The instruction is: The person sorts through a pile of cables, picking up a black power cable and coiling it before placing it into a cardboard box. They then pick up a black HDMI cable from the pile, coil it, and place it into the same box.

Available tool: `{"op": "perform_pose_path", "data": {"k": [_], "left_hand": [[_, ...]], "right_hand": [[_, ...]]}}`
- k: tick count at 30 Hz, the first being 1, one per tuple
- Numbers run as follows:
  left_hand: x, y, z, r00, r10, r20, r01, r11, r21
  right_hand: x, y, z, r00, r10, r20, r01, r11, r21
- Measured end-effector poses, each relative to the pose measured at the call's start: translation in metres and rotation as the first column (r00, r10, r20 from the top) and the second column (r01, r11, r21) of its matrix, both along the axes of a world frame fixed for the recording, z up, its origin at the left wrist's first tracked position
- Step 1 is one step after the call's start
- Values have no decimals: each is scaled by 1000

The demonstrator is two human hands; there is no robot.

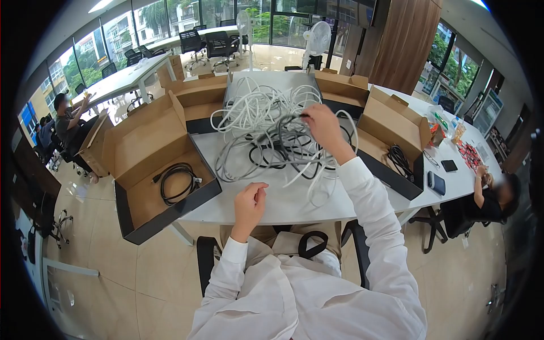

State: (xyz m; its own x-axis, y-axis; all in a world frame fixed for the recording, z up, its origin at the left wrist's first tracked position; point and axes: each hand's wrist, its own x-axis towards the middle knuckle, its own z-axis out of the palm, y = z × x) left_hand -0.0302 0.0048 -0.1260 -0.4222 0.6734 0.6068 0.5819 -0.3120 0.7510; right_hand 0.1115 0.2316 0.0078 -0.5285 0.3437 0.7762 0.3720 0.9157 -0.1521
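Note:
A tangled heap of white, grey and black cables (266, 107) lies on the white table in front of me. My right hand (326, 130) is over the right side of the heap, its fingers closed on a dark cable (293, 119) that runs down into the tangle. Near the table's front edge, below the heap, my left hand (249, 207) hovers with its fingers curled in and nothing visible in them. In the open cardboard box (136, 192) on the left lies a coiled black cable (177, 184). A bundle of black cable (399, 161) sits in the right box (371, 141).
Two more open boxes, one back left (198, 96) and one back right (343, 96), flank the heap. A wallet (436, 183), a dark flat item (449, 165) and snack packets (469, 154) are on the right. One person (487, 195) sits at the right, another (71, 124) at the far left.

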Motion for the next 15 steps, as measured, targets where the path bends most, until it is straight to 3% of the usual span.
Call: {"op": "perform_pose_path", "data": {"k": [2,6,9,10,13,14,15], "left_hand": [[0,0,0,1000,-2,4,2,1000,8],[0,-1,0,1000,9,8,-9,1000,0],[-1,-1,1,1000,3,15,-3,1000,-7],[-1,-1,1,1000,9,13,-9,1000,-5],[0,-3,3,999,-1,47,1,1000,14],[0,-4,4,998,-7,66,6,1000,24],[0,-4,0,989,-14,144,6,998,57]], "right_hand": [[0,2,14,984,-30,-177,38,998,43],[-4,-5,33,923,-53,-382,37,998,-49],[-1,7,22,972,217,-89,-221,975,-37],[-1,11,13,972,226,60,-213,961,-175],[0,10,-10,954,276,116,-229,923,-308],[1,6,-18,956,288,60,-243,889,-389],[3,3,-27,948,307,82,-248,875,-416]]}}
